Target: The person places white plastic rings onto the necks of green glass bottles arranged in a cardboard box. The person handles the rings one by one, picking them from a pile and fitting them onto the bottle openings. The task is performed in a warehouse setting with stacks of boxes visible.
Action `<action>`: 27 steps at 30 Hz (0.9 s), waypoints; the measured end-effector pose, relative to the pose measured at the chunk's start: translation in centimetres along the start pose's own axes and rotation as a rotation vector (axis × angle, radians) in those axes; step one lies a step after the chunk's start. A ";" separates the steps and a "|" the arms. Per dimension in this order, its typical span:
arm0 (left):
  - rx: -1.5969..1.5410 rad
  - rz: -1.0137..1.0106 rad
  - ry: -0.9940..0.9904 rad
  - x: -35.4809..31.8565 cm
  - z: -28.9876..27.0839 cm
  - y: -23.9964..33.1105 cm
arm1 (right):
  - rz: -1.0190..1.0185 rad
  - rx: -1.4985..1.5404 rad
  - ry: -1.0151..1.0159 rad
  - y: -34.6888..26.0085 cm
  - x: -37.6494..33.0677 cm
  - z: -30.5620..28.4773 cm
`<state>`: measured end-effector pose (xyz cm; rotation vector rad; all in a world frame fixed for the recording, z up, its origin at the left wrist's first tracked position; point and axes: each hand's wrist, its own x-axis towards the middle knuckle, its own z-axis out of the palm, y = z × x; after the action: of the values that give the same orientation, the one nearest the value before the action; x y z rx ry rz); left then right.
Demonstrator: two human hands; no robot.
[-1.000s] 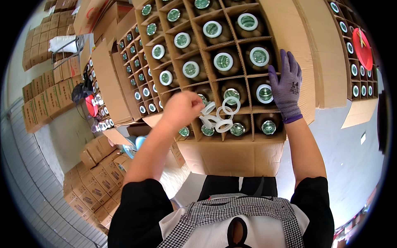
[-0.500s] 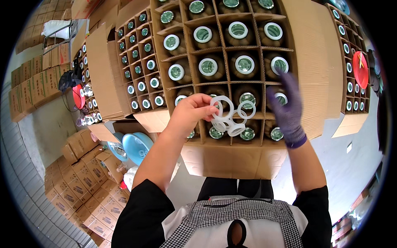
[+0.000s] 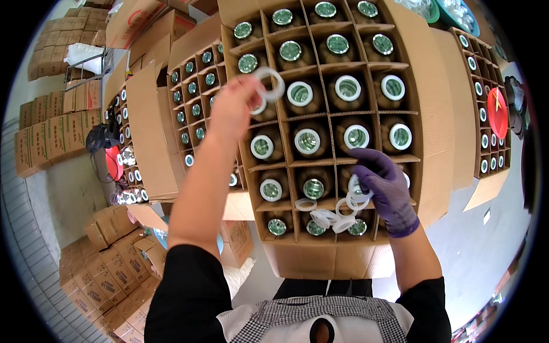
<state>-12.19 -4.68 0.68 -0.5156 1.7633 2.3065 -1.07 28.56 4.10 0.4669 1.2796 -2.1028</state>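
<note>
The fingers (image 3: 247, 91) of the left hand (image 3: 231, 108) are pinched shut on a white plastic ring (image 3: 269, 84), holding it up over the far-left column of the big cardboard carton (image 3: 429, 114), above a jar in the second row. A second ring seems to hang just below the first, against the thumb, though that part is too blurred to be sure.

Left of that arm stand more open cartons of smaller green-lidded jars (image 3: 194, 108), with stacks of closed brown boxes (image 3: 51, 137) beyond them and a red round object (image 3: 114, 163) near the floor.

The big carton is split by cardboard dividers into cells, one brown jar (image 3: 307, 142) per cell. Several jars in the middle rows already wear a white ring around the green lid; those in the far rows and in the nearest rows show bare green lids.

Further right, the right hand (image 3: 383, 188), in a purple glove, rests over the near-right cells. Its fingers are curled closed around a bunch of white rings (image 3: 334, 214), which spill loosely across the nearest divider, touching the jar tops there.

At the far right edge stands another open carton (image 3: 486, 114) of small jars with a red lid (image 3: 497, 111) lying on it.
</note>
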 end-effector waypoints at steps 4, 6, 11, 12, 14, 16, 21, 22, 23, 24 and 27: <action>0.084 -0.038 0.134 12.2 -4.0 3.8 | -0.238 -0.194 0.290 -0.5 -0.2 -2.0; 0.139 -0.005 0.122 16.1 -3.9 4.6 | -0.413 -0.180 0.468 -0.7 0.4 -5.1; 0.471 -0.078 0.292 21.1 -3.9 4.9 | -0.481 -0.188 0.626 -1.2 3.0 -11.7; 0.642 -0.062 0.334 21.6 -3.6 4.8 | -0.477 -0.201 0.630 -0.9 3.1 -12.0; 0.992 -0.031 0.421 22.2 -3.5 4.9 | -0.460 -0.223 0.632 -0.6 3.2 -12.1; 1.235 0.055 0.445 22.9 -4.8 4.6 | -0.456 -0.208 0.624 0.0 3.4 -12.1; 1.323 -0.021 0.384 21.8 -6.2 5.3 | -0.475 -0.206 0.607 0.0 3.3 -12.6; 1.372 0.085 0.425 21.6 -6.2 4.8 | -0.475 -0.201 0.608 -0.1 3.2 -12.6; 1.420 0.189 0.466 21.3 -5.8 4.2 | -0.472 -0.196 0.606 -0.1 3.2 -12.6; 1.465 0.295 0.506 20.9 -5.5 3.9 | -0.469 -0.192 0.605 -0.1 3.2 -12.7; 1.868 0.822 0.087 20.0 -5.4 3.9 | -0.466 -0.165 0.605 0.0 3.4 -12.6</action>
<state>-31.13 -12.05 -4.77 0.5387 3.3024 -0.1048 -3.82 38.60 -3.81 0.8381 2.0534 -2.2822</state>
